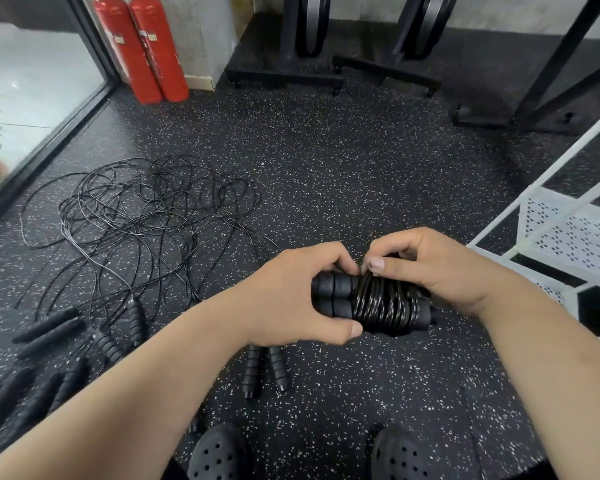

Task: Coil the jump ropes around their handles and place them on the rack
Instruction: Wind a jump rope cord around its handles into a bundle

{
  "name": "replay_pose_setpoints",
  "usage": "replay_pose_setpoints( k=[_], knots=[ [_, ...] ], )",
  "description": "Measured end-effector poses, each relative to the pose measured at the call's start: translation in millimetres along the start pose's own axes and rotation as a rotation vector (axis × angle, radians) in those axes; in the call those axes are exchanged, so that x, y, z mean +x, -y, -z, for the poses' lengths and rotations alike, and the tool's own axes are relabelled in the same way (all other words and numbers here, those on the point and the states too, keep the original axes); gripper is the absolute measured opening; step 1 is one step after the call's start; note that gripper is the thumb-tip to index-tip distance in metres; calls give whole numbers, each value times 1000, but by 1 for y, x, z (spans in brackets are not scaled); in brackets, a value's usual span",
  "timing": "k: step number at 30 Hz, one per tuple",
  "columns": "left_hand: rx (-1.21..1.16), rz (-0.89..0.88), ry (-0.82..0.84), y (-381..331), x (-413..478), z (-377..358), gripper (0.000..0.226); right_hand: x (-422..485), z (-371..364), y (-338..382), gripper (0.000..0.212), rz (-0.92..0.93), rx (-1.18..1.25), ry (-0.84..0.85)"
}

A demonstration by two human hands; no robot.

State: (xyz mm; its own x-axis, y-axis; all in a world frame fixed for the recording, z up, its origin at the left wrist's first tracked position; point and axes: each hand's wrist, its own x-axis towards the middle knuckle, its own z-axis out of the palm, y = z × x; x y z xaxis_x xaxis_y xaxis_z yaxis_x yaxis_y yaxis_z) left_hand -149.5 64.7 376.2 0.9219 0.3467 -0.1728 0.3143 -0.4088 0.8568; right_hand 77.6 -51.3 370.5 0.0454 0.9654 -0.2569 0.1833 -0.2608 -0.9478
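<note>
Head view shows the left hand (pixel 291 292) gripping paired handles (pixel 333 296) while the right hand (pixel 426 268) pinches the coiled rope (pixel 378 303) at chest height; next, I'd judge, tuck the end, then reach for the white rack (pixel 568 237).

Gym: speckled rubber floor (pixel 326 161), black equipment stands (pixel 291 64), jump ropes (pixel 136 209), fire extinguishers (pixel 142 46).

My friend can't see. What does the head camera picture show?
Two hands hold a jump rope with its black cord coiled round both handles: the left hand grips the handles, the right hand pinches the cord. More ropes lie tangled on the floor at left; a white rack stands at right.
</note>
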Motion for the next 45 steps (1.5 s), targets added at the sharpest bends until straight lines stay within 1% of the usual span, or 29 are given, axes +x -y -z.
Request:
replay_pose_setpoints(
  k=[2,5,9,11,13,16,17,18,20,21,22,24,25,26,28,29,31,33,37,40,42,45],
  knots=[
    [-69,16,-14,1,0,1,47,0,-1,0,21,-44,96,-12],
    [-202,46,-28,3,-1,4,53,3,-3,-5,18,-119,267,-64],
    [-226,70,15,4,-2,7,56,7,-6,-16,17,-173,435,-34],
    [-236,71,62,5,-4,10,57,7,-9,-18,19,-170,524,-13],
    [-268,51,81,4,-5,13,60,8,-17,-22,15,-115,586,1],
    [-337,28,83,6,-4,16,62,13,-32,-27,21,-88,599,-7],
    [-344,33,68,7,-3,17,61,17,-36,-30,26,-105,572,-34],
    [-333,44,41,8,-2,18,59,20,-41,-32,28,-146,540,-101],
    [-292,80,-63,8,1,19,54,24,-53,-34,24,-246,496,-244],
    [-280,112,-131,8,3,18,52,24,-61,-34,26,-276,476,-291],
    [-274,152,-199,9,5,18,52,24,-69,-32,31,-293,441,-305],
    [-220,232,-318,14,9,16,54,25,-80,-32,37,-297,270,-278],
    [-160,274,-365,20,11,16,56,26,-83,-31,35,-285,130,-254],
    [-92,311,-393,25,13,16,58,26,-84,-31,31,-260,-60,-231],
    [20,344,-395,35,16,15,61,23,-81,-27,23,-194,-501,-200],
    [63,346,-384,37,17,13,61,21,-79,-24,21,-161,-680,-188],
    [128,353,-367,38,18,9,62,13,-77,-16,24,-129,-932,-160],
    [181,376,-355,37,17,7,66,7,-76,-9,26,-116,-1100,-129],
    [269,373,-308,36,17,7,72,-4,-71,8,24,-30,-1306,-121],
    [309,326,-221,33,17,5,73,-6,-63,17,29,42,-1408,-95],
    [356,283,-148,33,16,4,72,-6,-56,21,33,93,-1406,-79],
    [394,185,-50,31,15,-1,68,-6,-42,19,38,134,-1255,-122]
  ],
)
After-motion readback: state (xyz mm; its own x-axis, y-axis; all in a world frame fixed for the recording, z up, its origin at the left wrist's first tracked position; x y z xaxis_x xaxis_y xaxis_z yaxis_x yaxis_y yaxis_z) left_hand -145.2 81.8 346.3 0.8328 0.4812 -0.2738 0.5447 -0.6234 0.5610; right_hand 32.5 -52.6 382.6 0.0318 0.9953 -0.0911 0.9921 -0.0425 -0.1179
